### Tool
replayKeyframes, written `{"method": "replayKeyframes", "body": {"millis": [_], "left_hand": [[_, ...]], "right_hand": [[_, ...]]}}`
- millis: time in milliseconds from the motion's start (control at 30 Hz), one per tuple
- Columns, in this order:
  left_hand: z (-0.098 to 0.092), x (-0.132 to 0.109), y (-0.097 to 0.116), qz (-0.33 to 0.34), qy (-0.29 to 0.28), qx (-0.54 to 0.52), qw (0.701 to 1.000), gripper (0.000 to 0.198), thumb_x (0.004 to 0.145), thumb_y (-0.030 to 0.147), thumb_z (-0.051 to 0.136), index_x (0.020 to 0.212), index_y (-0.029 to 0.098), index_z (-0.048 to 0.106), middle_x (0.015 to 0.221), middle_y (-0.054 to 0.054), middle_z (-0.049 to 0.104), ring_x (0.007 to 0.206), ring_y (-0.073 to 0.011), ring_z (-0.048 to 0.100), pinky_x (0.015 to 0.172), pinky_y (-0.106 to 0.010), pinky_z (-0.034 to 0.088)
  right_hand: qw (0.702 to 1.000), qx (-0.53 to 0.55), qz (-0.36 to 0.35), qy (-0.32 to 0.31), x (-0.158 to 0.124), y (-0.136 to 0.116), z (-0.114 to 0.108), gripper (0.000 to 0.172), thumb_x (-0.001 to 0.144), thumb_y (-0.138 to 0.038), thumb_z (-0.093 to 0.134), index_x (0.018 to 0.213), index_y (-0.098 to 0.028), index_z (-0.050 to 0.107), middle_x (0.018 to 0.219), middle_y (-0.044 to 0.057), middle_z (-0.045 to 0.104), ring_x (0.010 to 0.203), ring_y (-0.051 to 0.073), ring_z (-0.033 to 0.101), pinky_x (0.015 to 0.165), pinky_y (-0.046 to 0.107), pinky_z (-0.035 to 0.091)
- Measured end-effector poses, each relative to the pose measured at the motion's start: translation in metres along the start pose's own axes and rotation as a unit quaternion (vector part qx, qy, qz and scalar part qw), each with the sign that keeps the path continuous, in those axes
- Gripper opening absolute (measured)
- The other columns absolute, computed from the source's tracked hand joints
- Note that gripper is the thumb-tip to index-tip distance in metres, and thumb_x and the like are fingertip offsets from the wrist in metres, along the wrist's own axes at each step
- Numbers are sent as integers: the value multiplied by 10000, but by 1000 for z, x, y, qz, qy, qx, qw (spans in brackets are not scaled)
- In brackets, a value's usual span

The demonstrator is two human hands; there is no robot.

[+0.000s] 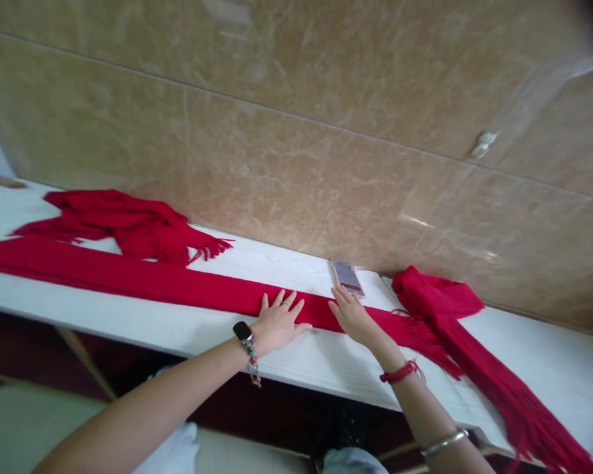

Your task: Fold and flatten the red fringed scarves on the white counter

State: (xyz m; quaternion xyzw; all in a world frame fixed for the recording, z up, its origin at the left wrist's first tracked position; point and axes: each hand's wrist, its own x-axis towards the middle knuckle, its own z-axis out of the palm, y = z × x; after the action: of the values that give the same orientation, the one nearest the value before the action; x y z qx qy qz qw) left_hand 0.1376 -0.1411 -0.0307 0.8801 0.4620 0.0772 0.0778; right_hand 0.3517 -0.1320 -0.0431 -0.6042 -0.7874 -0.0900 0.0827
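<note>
A red fringed scarf (143, 284) lies folded into a long narrow strip along a white tabletop (192, 336). My left hand (278, 324), fingers spread, rests flat on the middle of this strip. To its right, my right hand (353, 317) lies with fingers stretched out over the same scarf, nearer its fringed end; nothing is gripped in either. Just beyond my right fingertips, a phone (347, 278) sits at the back of the tabletop.
A second red scarf (123, 220) lies crumpled at the back left. Another red scarf (494, 368) is bent on the right, its fringe hanging past the front edge. Behind the tabletop rises a tan marbled tile wall (277, 151).
</note>
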Motion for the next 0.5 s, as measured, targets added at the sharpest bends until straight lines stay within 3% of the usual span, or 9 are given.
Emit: {"method": "replayKeyframes", "body": {"millis": [167, 333, 500], "left_hand": [[-26, -38, -55, -74, -37, 6, 997, 621, 864, 579, 214, 1369, 225, 279, 1455, -105, 198, 1321, -354, 119, 965, -645, 170], [-46, -87, -138, -202, -30, 49, 978, 554, 884, 538, 176, 1368, 283, 263, 1459, -82, 196, 1316, -346, 152, 952, -635, 201], [-59, -133, -217, -301, -9, 99, 948, 603, 865, 572, 164, 1377, 266, 251, 1462, -79, 180, 1308, -355, 176, 968, -592, 209]], "right_hand": [[995, 24, -94, -15, 33, -74, 10, 510, 906, -316, 201, 1314, -55, 362, 1384, 194, 330, 1300, 269, 253, 1016, 504, 251], [983, 51, -177, -5, 70, -144, 23, 505, 908, -334, 208, 1316, -85, 373, 1380, 193, 337, 1290, 280, 275, 1002, 536, 260], [962, 87, -256, -38, 101, -228, 25, 524, 915, -369, 209, 1334, -85, 346, 1395, 198, 305, 1301, 301, 237, 996, 543, 262]]}}
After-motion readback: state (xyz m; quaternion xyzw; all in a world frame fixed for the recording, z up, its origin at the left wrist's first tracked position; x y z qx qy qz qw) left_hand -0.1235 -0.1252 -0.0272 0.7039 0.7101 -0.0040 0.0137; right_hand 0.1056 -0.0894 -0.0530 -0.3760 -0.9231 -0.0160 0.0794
